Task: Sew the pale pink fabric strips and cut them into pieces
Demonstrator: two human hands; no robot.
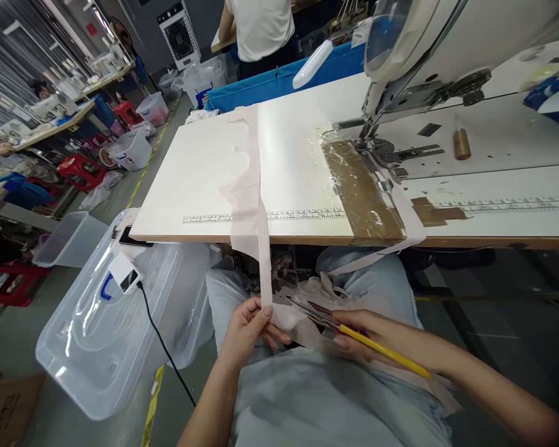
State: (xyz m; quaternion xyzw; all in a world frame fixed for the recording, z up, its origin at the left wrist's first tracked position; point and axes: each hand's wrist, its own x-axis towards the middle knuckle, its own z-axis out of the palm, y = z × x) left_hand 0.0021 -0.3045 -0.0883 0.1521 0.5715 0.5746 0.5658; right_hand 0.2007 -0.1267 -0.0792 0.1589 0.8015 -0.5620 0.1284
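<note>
A long pale pink fabric strip [262,248] runs over the white table and hangs past its front edge. My left hand [252,326] pinches its lower end above my lap. In my right hand [361,335] are scissors [323,318] with a yellow handle part, their blades pointing left toward the strip and slightly apart. More pale fabric lies across my lap beneath both hands. Another narrow strip [407,217] comes from the sewing machine [377,130] and droops over the table edge to my lap.
The white table [205,180] has a printed ruler and brown tape [361,192]. At the left, a lidded clear bin [97,335] holds a white device [125,273] with a black cable and a phone. A person [261,31] stands behind the blue cloth.
</note>
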